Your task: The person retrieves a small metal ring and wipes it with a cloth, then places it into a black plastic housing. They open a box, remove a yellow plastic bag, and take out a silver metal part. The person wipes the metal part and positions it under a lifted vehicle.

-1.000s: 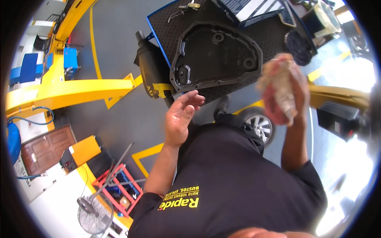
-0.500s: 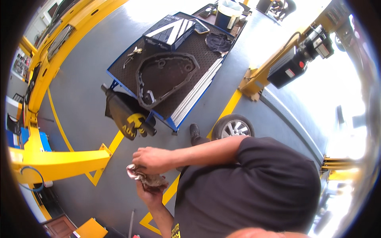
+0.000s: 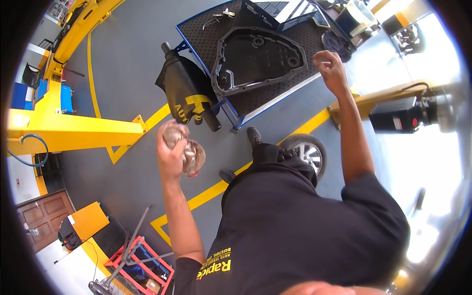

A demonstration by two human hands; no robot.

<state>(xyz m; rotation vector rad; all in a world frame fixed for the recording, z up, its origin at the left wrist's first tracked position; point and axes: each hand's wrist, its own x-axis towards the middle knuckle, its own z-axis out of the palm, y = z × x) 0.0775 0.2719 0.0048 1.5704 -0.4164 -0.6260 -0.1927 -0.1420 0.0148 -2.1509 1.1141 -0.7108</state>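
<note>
My left hand [image 3: 170, 156] is closed around a crumpled, stained rag [image 3: 193, 156], held over the floor to the left of my body. My right hand [image 3: 331, 70] is raised at the right side of a blue-edged cart [image 3: 200, 45], its fingers loosely bent and apart with nothing visible in them. It is nearest to a black oil pan [image 3: 260, 65] with a wide bolt flange, lying on the cart's perforated top. A dark crumpled cloth [image 3: 338, 45] lies just beyond that hand. My left hand is clear of the cart.
A black cover with yellow lettering [image 3: 189, 88] hangs at the cart's near-left end. On the cart are a black-and-white box [image 3: 280, 14], a phone [image 3: 321, 19] and a bucket [image 3: 357, 18]. A wheel [image 3: 309, 153] lies by my feet; a yellow lift arm [image 3: 73, 129] reaches in from the left.
My right hand has let go of the rag and swung right and forward to the cart's side. My left hand keeps the rag and has risen. The view has shifted.
</note>
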